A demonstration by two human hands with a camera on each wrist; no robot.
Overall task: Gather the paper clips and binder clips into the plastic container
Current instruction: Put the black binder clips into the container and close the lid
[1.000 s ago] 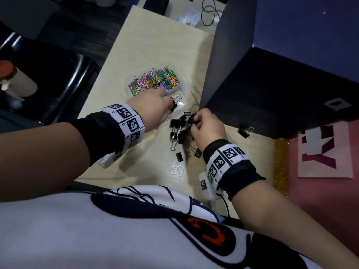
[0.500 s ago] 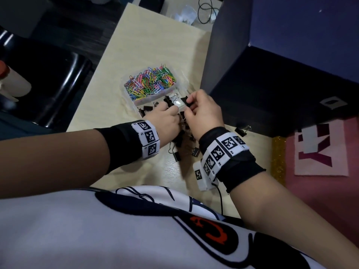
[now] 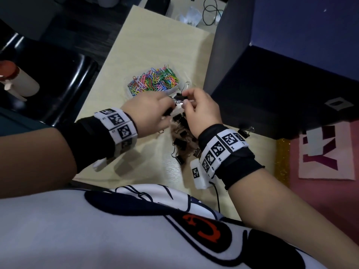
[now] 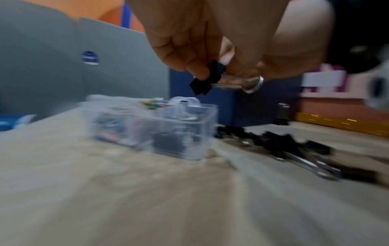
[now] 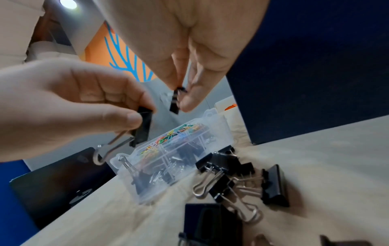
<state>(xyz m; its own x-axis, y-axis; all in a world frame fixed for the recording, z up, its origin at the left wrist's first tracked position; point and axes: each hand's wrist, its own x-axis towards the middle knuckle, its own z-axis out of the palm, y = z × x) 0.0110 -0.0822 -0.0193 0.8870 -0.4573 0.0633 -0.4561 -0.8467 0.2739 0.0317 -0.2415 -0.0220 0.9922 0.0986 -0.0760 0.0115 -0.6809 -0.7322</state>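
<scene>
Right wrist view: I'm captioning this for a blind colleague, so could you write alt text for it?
Two hands hover above a clear plastic container on a pale table: the left hand grips a black binder clip, and the right hand pinches a smaller one. Coloured paper clips fill one compartment; loose binder clips lie beside the container.

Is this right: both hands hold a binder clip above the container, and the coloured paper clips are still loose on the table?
Not quite. The coloured paper clips already lie in the plastic container, as the head view shows. The rest holds: the left hand and the right hand each pinch a black binder clip above it, with more binder clips on the table.
</scene>
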